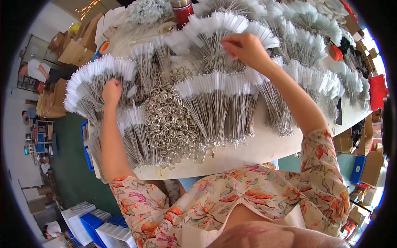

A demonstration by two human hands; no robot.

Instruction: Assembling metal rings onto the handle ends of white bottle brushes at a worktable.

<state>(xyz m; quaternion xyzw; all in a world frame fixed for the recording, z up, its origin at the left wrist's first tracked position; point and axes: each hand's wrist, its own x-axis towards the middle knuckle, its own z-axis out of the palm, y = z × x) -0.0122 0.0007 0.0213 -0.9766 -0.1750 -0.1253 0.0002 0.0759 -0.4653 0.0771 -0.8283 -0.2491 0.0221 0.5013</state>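
Observation:
On the table lie many wire brushes with white bristle heads and thin metal stems, the kind used for straws. At the left, my left hand (111, 91) is closed over the stems of a fanned pile of brushes (84, 84); what it grips is hidden by the fingers. Farther off and to the right, my right hand (244, 46) is closed with fingertips together, over the stems of another brush pile (213, 45). Between my arms, a heap of metal split rings (169, 124) spreads toward the near edge. Upright rows of brushes (215, 107) stand beside it.
A red tumbler (182, 14) and a tape roll (167, 27) stand at the back, with an orange-blue roll (104, 47) at left. A phone (339, 111) lies near the right edge. A blue crate (87, 146) and cardboard boxes (76, 51) flank the table; people work farther left.

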